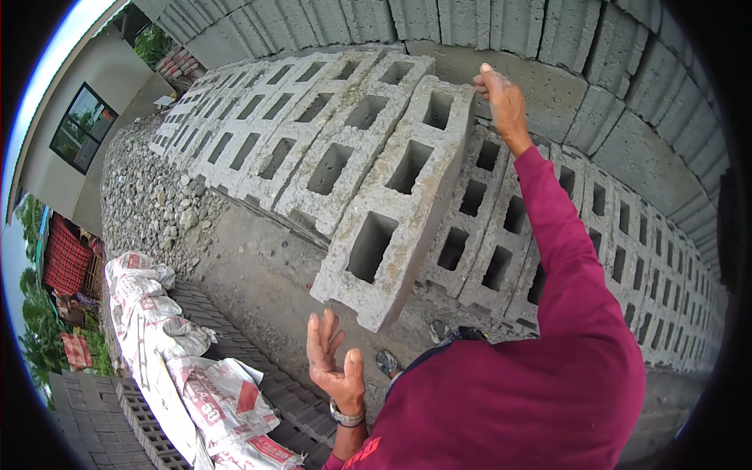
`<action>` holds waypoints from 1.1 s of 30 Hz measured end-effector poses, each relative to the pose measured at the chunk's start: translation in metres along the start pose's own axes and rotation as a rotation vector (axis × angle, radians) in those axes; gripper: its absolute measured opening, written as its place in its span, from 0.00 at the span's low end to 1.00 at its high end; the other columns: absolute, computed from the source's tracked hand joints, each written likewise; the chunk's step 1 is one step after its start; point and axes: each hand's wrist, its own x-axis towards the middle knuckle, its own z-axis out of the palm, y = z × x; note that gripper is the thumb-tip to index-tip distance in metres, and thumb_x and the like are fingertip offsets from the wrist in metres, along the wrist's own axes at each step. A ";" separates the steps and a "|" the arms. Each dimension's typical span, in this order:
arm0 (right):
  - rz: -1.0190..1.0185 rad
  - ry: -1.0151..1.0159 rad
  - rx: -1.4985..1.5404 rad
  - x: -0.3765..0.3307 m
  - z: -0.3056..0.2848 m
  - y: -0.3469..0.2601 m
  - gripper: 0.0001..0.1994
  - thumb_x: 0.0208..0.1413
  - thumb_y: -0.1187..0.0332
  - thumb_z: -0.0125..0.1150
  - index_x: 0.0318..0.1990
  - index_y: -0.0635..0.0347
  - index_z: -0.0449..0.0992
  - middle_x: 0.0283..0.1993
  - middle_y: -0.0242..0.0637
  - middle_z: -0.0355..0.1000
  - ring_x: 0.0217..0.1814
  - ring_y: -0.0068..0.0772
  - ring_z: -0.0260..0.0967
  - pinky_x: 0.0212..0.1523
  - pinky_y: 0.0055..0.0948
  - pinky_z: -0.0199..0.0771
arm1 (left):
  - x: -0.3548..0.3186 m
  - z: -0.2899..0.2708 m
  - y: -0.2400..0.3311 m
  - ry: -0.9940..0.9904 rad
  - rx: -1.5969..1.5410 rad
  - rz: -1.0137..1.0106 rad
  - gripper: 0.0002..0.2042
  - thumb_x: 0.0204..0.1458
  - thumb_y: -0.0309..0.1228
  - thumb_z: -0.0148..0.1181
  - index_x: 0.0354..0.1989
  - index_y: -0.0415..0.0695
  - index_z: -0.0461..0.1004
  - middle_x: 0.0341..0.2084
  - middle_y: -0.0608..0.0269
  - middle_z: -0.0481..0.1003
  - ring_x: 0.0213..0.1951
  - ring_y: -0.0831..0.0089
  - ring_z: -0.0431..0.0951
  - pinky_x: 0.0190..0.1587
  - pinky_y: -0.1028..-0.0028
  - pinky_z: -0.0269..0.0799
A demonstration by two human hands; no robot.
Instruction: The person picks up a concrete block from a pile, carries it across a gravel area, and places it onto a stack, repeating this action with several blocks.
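Observation:
A grey hollow concrete block [384,192] with three square holes lies on the top layer of a row of like blocks, its near end jutting out toward me. My left hand [337,364] is raised just off that near end, palm up, with fingers and thumb apart and nothing in it. By the far right corner of the same block is my right hand [501,102], its fingers curled in together. I see nothing held in it, and whether its fingertips touch the block is hard to tell.
More hollow blocks [501,235] stand lower to the right. A wall of stacked blocks [540,74] rises behind. Gravel [160,196] lies at the left, and white and red sacks [168,337] drape over stacked blocks at lower left. A building [63,125] stands beyond.

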 end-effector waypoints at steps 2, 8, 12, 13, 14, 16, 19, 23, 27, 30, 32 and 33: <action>-0.304 -0.105 -0.242 -0.023 -0.016 -0.056 0.31 0.53 0.39 0.53 0.31 0.65 0.79 0.28 0.41 0.73 0.34 0.43 0.68 0.49 0.42 0.63 | 0.003 0.011 -0.015 -0.064 0.050 0.066 0.50 0.46 0.57 0.64 0.68 0.32 0.48 0.62 0.40 0.60 0.63 0.51 0.62 0.60 0.56 0.63; -0.601 -0.596 -0.684 -0.056 0.010 -0.101 0.37 0.49 0.35 0.54 0.36 0.72 0.80 0.21 0.47 0.70 0.34 0.45 0.69 0.58 0.47 0.56 | 0.012 0.060 -0.082 0.003 0.118 0.312 0.62 0.38 0.67 0.62 0.69 0.30 0.39 0.68 0.36 0.45 0.69 0.46 0.46 0.67 0.53 0.47; -0.521 -0.865 -0.705 -0.046 0.013 -0.109 0.37 0.45 0.39 0.58 0.37 0.77 0.79 0.15 0.47 0.66 0.34 0.47 0.70 0.60 0.44 0.56 | 0.003 0.076 -0.100 0.094 0.102 0.341 0.62 0.41 0.68 0.58 0.69 0.35 0.28 0.68 0.33 0.39 0.69 0.41 0.43 0.67 0.48 0.43; -0.545 -0.846 -0.646 -0.041 0.019 -0.102 0.34 0.42 0.41 0.60 0.28 0.76 0.79 0.13 0.48 0.63 0.30 0.49 0.68 0.51 0.44 0.62 | 0.004 0.079 -0.101 0.112 0.085 0.345 0.62 0.42 0.67 0.57 0.70 0.36 0.27 0.68 0.33 0.38 0.69 0.40 0.43 0.67 0.47 0.43; -0.510 -0.861 -0.649 -0.039 0.020 -0.100 0.33 0.41 0.42 0.61 0.25 0.75 0.77 0.13 0.48 0.61 0.27 0.49 0.66 0.47 0.45 0.63 | 0.005 0.083 -0.102 0.124 0.069 0.345 0.61 0.43 0.67 0.57 0.70 0.37 0.26 0.68 0.32 0.37 0.69 0.40 0.43 0.66 0.46 0.43; -0.445 -0.892 -0.652 -0.036 0.022 -0.099 0.31 0.39 0.44 0.62 0.18 0.73 0.73 0.11 0.49 0.57 0.23 0.48 0.62 0.39 0.46 0.63 | 0.007 0.085 -0.104 0.139 0.068 0.342 0.60 0.43 0.66 0.57 0.69 0.36 0.27 0.67 0.33 0.38 0.68 0.40 0.44 0.66 0.47 0.43; -0.564 -0.633 -0.460 -0.040 0.025 -0.071 0.29 0.35 0.47 0.64 0.12 0.68 0.61 0.10 0.49 0.50 0.17 0.46 0.54 0.30 0.47 0.58 | 0.007 0.087 -0.102 0.136 0.066 0.328 0.60 0.43 0.65 0.57 0.69 0.34 0.29 0.67 0.33 0.40 0.68 0.41 0.45 0.66 0.47 0.44; -0.507 -0.705 -0.499 -0.034 0.028 -0.073 0.27 0.34 0.51 0.68 0.13 0.65 0.59 0.14 0.44 0.48 0.20 0.42 0.50 0.31 0.40 0.56 | 0.004 0.088 -0.095 0.144 0.066 0.296 0.59 0.43 0.64 0.58 0.69 0.32 0.32 0.67 0.33 0.42 0.68 0.43 0.47 0.66 0.49 0.45; -0.499 -0.706 -0.494 -0.013 0.026 -0.073 0.29 0.35 0.52 0.67 0.12 0.64 0.53 0.14 0.42 0.42 0.18 0.39 0.45 0.27 0.39 0.53 | 0.014 0.104 -0.088 0.164 0.087 0.320 0.59 0.43 0.63 0.59 0.69 0.31 0.32 0.67 0.34 0.43 0.68 0.43 0.47 0.66 0.49 0.44; -0.467 -0.702 -0.503 0.005 0.022 -0.064 0.30 0.34 0.52 0.68 0.13 0.63 0.52 0.15 0.41 0.41 0.18 0.37 0.43 0.26 0.39 0.52 | 0.032 0.122 -0.084 0.167 0.180 0.440 0.52 0.52 0.61 0.51 0.69 0.31 0.34 0.68 0.36 0.41 0.68 0.40 0.46 0.64 0.50 0.51; -0.459 -0.698 -0.493 0.014 0.020 -0.054 0.30 0.34 0.52 0.68 0.13 0.63 0.51 0.15 0.40 0.41 0.18 0.36 0.43 0.26 0.39 0.51 | 0.033 0.131 -0.096 0.206 0.257 0.538 0.46 0.58 0.58 0.46 0.69 0.31 0.36 0.67 0.37 0.43 0.67 0.42 0.50 0.62 0.52 0.57; -0.461 -0.689 -0.478 0.017 0.020 -0.048 0.30 0.34 0.52 0.68 0.13 0.63 0.51 0.15 0.39 0.41 0.18 0.36 0.42 0.25 0.39 0.50 | 0.032 0.134 -0.110 0.243 0.296 0.587 0.44 0.59 0.56 0.46 0.69 0.32 0.38 0.67 0.37 0.46 0.66 0.46 0.53 0.60 0.54 0.60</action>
